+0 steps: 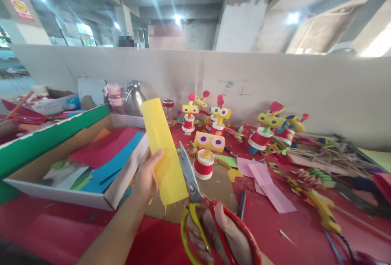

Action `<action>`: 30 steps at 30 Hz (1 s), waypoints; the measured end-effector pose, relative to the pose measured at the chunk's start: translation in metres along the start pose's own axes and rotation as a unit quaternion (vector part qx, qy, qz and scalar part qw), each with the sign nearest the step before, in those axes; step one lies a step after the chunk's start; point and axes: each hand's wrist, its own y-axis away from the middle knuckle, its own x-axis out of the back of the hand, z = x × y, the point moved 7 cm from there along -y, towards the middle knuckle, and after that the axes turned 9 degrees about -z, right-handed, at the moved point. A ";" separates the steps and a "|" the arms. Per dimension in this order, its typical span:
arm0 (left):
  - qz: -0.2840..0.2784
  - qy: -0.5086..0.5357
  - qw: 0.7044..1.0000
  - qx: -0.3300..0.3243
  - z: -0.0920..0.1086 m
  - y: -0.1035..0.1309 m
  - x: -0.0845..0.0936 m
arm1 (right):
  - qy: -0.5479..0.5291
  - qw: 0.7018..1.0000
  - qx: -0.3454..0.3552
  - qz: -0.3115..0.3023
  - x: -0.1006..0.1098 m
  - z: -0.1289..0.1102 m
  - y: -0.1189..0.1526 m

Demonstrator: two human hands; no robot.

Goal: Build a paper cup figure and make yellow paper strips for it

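A strip of yellow paper stands nearly upright in my left hand, the thumb lying across its front. My right hand grips a pair of scissors with one red and one yellow handle. The blades point up and away, close along the right edge of the paper; whether they touch it I cannot tell. Just beyond the blades stands a paper-cup figure with a yellow head and pink-ringed eyes. It rests on a brown cardboard piece.
On the left is a box holding coloured paper sheets. Several similar figures line the back wall. Pink paper strips and a yellow glue gun lie on the right of the red table. A steel jug stands behind the box.
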 end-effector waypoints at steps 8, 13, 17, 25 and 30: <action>0.031 -0.034 0.998 0.040 -0.005 -0.005 0.010 | 0.054 0.998 0.010 0.011 -0.001 0.000 -0.003; 0.034 -0.050 0.998 0.035 -0.005 -0.002 0.009 | 0.082 0.995 0.032 0.039 -0.003 -0.008 -0.001; 0.049 -0.050 0.998 0.007 0.002 -0.003 0.012 | 0.089 0.995 0.023 0.033 -0.005 -0.009 0.002; -0.003 -0.060 0.996 0.064 -0.013 0.004 -0.005 | 0.095 0.995 0.011 0.023 0.001 -0.006 0.004; 0.008 -0.043 0.997 0.058 -0.008 0.005 -0.001 | 0.085 0.996 0.023 0.024 0.000 -0.010 0.005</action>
